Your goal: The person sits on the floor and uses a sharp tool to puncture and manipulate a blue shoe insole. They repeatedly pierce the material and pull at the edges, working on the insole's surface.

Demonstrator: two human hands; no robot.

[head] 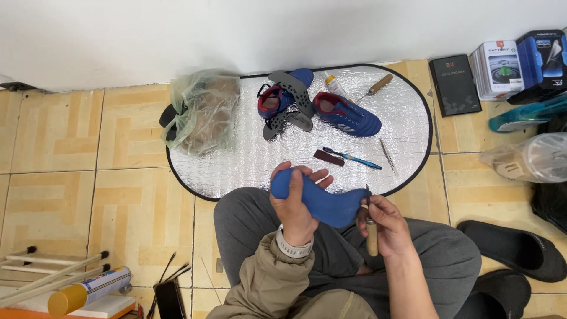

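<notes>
seated on a tiled floor [59, 195] before an oval silver mat [407, 118], grey-trousered legs folded under the work. on the mat: a green plastic bag [198, 112] over something brown, two blue shoes [347, 113], grey insoles [292, 97] laid across one of them, a small glue bottle [333, 84], a wooden-handled awl [374, 87], a blue toothbrush [352, 158], a dark red strip [328, 157].

held above the lap, between both hands: a blue insole [322, 198]. left hand [293, 204] wrapped round its upper end, grip closed on it. right hand [387, 227] closed round a wooden-handled tool [371, 233], metal tip touching the insole's lower edge.

judged as mid-step: trimming or piercing at the insole edge. next move likely calls for a steady hold from the left and a short, controlled push of the tip, kept clear of the left fingers.

hard to tell: whether the tip is blade or point, mostly hidden by the insole. bag contents unclear. boxes [499, 68] and black slippers [514, 248] at right, partly cut off.
</notes>
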